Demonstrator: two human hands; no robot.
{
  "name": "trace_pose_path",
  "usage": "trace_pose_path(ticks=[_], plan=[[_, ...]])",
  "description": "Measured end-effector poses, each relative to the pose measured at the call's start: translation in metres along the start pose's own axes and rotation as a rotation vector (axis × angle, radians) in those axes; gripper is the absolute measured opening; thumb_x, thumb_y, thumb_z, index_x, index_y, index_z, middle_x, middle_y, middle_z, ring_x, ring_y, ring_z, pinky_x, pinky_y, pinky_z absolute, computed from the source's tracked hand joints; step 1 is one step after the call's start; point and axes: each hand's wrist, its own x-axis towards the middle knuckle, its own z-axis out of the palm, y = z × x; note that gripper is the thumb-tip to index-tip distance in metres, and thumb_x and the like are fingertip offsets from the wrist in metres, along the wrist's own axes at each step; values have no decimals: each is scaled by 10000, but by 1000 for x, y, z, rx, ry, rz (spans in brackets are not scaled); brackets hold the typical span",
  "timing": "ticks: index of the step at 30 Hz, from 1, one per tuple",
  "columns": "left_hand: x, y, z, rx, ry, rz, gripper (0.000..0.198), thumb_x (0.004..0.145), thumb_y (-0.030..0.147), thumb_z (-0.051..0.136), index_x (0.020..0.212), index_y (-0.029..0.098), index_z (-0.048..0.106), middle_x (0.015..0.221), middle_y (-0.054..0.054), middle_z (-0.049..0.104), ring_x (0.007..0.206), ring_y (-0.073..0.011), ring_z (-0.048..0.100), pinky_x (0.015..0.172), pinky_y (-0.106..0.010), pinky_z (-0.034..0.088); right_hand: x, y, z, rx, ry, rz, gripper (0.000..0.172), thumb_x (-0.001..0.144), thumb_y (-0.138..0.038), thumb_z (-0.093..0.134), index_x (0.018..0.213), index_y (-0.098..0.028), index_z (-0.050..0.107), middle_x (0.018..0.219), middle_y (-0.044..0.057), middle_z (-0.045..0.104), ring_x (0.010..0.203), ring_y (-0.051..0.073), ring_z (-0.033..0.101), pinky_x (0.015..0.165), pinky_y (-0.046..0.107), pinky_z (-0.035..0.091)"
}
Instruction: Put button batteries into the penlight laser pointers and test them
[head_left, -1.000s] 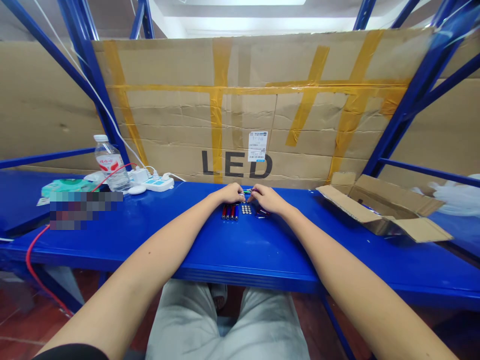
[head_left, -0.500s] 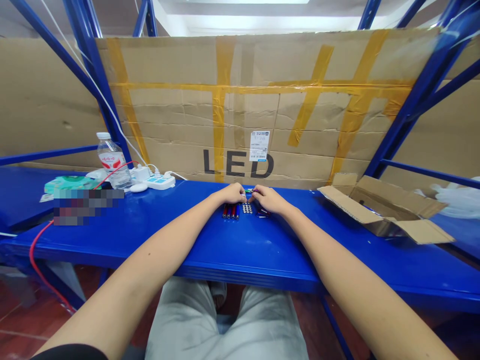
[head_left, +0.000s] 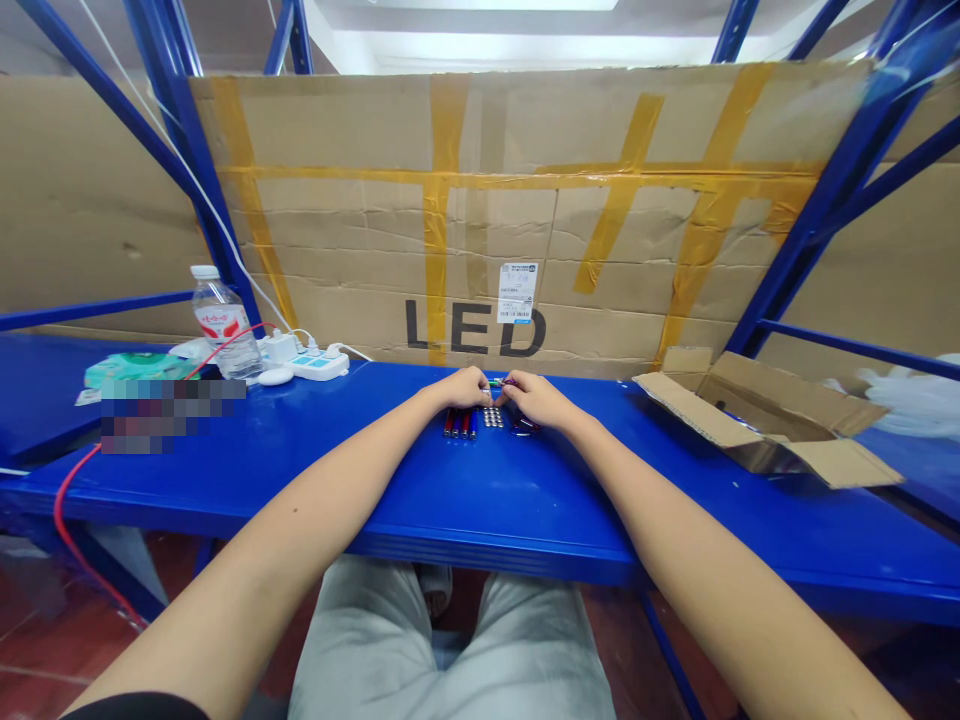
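Both my hands rest far out on the blue table, fingers curled and meeting over a small green and red object. My left hand pinches its left end, my right hand its right end. Just below my left hand lie several red and blue batteries side by side. Next to them stands a cluster of small silvery cells. A few more dark red pieces lie under my right hand, partly hidden.
An open cardboard box sits at the right. At the left are a water bottle, a white power strip with a red cable, and a green packet. A taped cardboard sheet marked LED stands behind.
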Motion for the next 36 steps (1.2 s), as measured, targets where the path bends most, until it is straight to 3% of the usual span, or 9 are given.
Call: trace_pose_path(ticks=[11,17,21,27,32,36], plan=[[3,-5,-1,-5,16,8,160,701,280,636,624,151,582,511,37,483,508,-107,423,520,-251,295,-3,-3,-6,7,25,23,147,954,-240,439,857,-202,542,966,34,760,889,180,629,736,267,383],[-13,-14,-25,32,201,-62,184,781,271,589,895,137,645,869,-48,680,769,-153,585,670,-235,418,-8,-9,-10,15,54,32,162,945,-217,451,815,-198,546,940,42,756,891,181,633,750,267,389],[-30,-27,-41,204,103,-173,155,818,245,559,756,138,651,804,-66,694,740,-165,602,662,-242,426,-12,-12,-14,19,62,56,191,945,-214,447,802,-192,571,928,45,749,863,179,629,735,266,396],[-45,-33,-53,333,-12,-428,121,675,231,743,754,145,712,840,-94,732,762,-199,658,684,-253,466,-14,-14,-17,0,88,73,214,930,-203,452,774,-178,596,903,60,731,809,168,615,701,254,397],[-47,-33,-61,230,-71,-486,153,648,198,758,787,135,744,824,-103,737,684,-198,656,656,-274,492,-15,-14,-16,-32,70,83,198,910,-186,466,762,-173,597,880,62,717,801,167,612,695,249,398],[-46,-38,-62,251,-58,-451,152,663,174,733,808,131,749,908,-109,744,767,-201,662,679,-261,488,-15,-15,-16,-44,54,72,181,893,-177,479,755,-171,596,854,57,710,778,160,604,673,243,393]])
